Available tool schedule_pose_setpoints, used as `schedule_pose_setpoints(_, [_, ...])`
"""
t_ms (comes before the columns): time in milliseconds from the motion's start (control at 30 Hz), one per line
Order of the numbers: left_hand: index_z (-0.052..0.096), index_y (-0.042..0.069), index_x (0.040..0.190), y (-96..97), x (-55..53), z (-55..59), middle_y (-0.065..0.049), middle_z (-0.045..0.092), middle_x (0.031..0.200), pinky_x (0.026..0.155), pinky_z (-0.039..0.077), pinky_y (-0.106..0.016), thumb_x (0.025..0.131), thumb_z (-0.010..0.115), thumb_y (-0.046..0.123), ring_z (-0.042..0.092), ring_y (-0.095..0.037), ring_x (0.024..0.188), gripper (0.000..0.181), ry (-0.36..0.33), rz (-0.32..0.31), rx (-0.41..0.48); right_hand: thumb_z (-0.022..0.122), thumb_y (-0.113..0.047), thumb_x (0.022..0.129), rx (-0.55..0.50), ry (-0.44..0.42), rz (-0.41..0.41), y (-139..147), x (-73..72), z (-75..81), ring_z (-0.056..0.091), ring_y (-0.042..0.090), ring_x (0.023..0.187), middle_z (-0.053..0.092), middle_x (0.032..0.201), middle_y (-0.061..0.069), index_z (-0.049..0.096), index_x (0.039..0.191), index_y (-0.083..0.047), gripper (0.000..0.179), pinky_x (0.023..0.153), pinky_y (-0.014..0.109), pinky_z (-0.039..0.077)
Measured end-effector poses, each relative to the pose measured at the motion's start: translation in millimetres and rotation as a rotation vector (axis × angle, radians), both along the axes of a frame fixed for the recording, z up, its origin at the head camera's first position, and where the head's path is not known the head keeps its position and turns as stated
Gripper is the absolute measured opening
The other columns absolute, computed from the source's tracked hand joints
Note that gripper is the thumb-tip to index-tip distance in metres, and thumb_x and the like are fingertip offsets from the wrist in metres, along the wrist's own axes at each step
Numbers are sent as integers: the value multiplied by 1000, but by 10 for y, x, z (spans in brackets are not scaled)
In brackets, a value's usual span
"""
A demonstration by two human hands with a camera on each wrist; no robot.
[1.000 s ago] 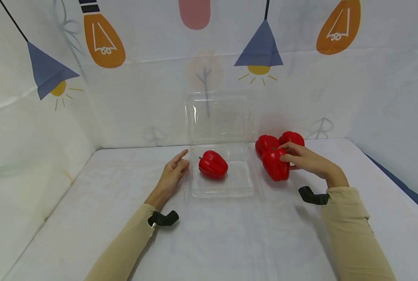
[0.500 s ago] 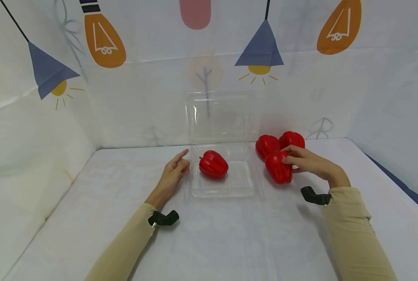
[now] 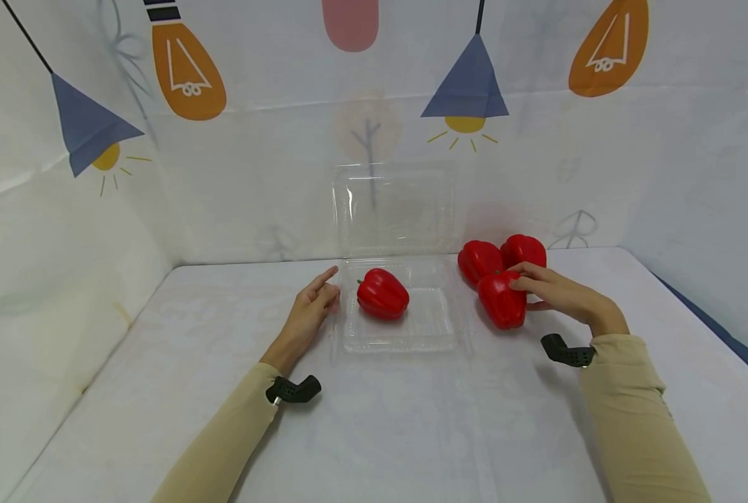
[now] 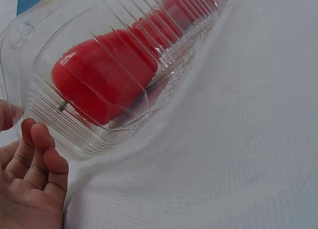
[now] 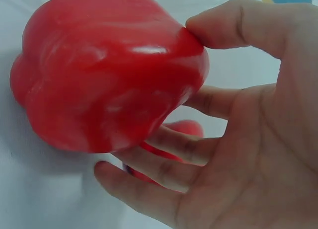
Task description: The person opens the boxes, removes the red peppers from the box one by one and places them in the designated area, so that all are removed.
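A clear plastic clamshell box sits mid-table, its lid standing up at the back. Inside, on the left, lies one red bell pepper. My left hand is at the box's left side, index finger stretched out; in the left wrist view its fingertips are right at the rim. To the right of the box, my right hand holds another red bell pepper between thumb and fingers. The right wrist view shows the thumb on that pepper's upper edge, with fingers beneath it.
Two more red bell peppers, a left one and a right one, sit behind the held one by the back wall. A white cloth covers the table. Printed white sheeting encloses the back and sides.
My right hand has shifted slightly right and toward the front with the bell pepper, away from the two behind it. The left hand stays at the box.
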State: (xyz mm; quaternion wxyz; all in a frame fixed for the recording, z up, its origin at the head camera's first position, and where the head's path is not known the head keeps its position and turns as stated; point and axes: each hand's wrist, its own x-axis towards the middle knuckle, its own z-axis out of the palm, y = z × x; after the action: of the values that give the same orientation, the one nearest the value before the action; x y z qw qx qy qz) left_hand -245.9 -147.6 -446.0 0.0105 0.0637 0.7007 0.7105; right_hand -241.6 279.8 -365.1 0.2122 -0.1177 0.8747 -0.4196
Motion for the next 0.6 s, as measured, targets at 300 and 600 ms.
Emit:
schedule_pose_setpoints(300, [36, 7, 145, -9, -13, -29, 6, 49, 78, 63, 39, -17, 97, 49, 14, 47, -5, 71, 50, 44, -4, -7, 49, -35, 96, -34, -2, 6, 59, -11, -48, 39, 37, 124, 34, 138, 20, 31, 138, -5, 54, 91, 45, 50])
schedule_pose_setpoints(600, [39, 14, 144, 1, 4, 5, 5, 48, 80, 65, 39, -18, 98, 50, 18, 47, -6, 73, 48, 9, -5, -4, 44, -31, 98, -75, -42, -18, 104, -37, -85, 35, 42, 127, 30, 141, 23, 24, 141, -1, 56, 91, 45, 51])
